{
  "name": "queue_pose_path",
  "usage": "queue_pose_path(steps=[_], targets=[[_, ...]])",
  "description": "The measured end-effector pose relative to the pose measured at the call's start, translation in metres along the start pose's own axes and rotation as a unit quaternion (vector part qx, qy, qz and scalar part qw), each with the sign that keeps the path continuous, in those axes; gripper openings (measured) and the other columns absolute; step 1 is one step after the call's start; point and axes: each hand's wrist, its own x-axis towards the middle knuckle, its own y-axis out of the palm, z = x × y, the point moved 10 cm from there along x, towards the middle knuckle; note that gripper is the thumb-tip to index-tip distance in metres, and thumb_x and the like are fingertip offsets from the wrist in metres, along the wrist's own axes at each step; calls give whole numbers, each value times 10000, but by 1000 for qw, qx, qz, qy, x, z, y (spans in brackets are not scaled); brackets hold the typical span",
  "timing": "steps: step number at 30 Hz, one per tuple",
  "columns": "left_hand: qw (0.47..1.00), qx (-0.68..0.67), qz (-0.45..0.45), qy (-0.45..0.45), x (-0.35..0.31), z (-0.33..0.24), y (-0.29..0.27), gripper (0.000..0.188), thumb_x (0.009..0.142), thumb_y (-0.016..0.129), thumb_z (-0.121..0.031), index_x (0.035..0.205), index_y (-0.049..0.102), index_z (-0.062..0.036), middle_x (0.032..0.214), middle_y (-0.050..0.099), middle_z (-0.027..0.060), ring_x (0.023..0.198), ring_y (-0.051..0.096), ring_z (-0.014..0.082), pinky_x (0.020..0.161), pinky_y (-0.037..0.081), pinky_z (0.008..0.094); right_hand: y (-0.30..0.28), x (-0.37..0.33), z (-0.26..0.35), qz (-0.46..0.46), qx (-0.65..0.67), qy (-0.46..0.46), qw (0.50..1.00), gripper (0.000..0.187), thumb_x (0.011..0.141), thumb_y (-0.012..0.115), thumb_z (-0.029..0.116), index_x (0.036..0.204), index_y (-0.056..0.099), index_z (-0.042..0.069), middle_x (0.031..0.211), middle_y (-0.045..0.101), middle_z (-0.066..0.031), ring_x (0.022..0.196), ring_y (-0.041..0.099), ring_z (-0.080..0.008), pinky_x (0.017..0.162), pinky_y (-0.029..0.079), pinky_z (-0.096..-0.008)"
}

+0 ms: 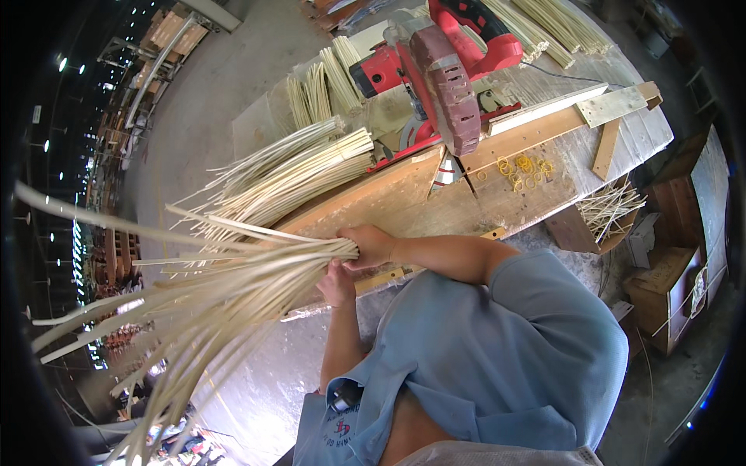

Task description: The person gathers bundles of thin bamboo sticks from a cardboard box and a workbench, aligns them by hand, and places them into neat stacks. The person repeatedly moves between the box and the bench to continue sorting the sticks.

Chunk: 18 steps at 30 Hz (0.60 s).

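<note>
A thick bundle of long, pale rattan-like canes (264, 268) fans out toward the left. Its gathered ends lie between my two hands near the table's front edge. My left hand (338, 284) is closed around the underside of these ends. From the other side my right hand (368, 246) wraps over the same ends, its fingers partly hidden. The far tips of the canes spread loose and are blurred. Just beyond, another pile of straight canes (311, 167) lies on the table, its cut ends close to the saw.
A red mitre saw (454, 97) stands on the worktable (536, 202), behind a wooden fence. Yellow rubber bands (524, 171) lie to its right. More cane bundles (322, 87) rest behind. A box of cane offcuts (610, 210) and a wooden cabinet (660, 291) stand at the right.
</note>
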Motion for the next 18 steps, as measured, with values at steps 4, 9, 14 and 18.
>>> queue_pose_path(steps=[4,9,14,18], targets=[[987,-116,-96,-55,3,4,-8,589,926,722,-302,1348,453,10,1230,580,119,1128,591,247,961,516,409,-7,5,8,10,-15,4,1000,575,729,805,314,1213,583,98,1036,703,-176,957,679,-379,840,535,-445],[954,-238,-150,-99,7,-4,-7,632,964,642,-450,1367,434,-10,1220,591,135,1097,609,264,962,534,415,-19,7,40,34,-129,-8,991,591,749,785,342,1248,569,110,1069,711,-168,980,687,-364,860,535,-452],[885,-334,-262,-192,-11,27,12,660,987,559,-521,1404,404,-34,1312,547,141,1196,562,284,1019,503,450,-27,-7,37,150,-226,133,953,593,719,790,298,1249,591,119,1049,720,-155,979,689,-352,861,537,-444],[837,-389,-258,-286,-38,93,13,656,1010,508,-532,1436,379,-51,1381,505,139,1283,498,319,1072,464,477,-15,-23,17,297,-245,227,895,590,671,811,244,1215,632,104,1011,728,-159,958,701,-327,845,548,-418]])
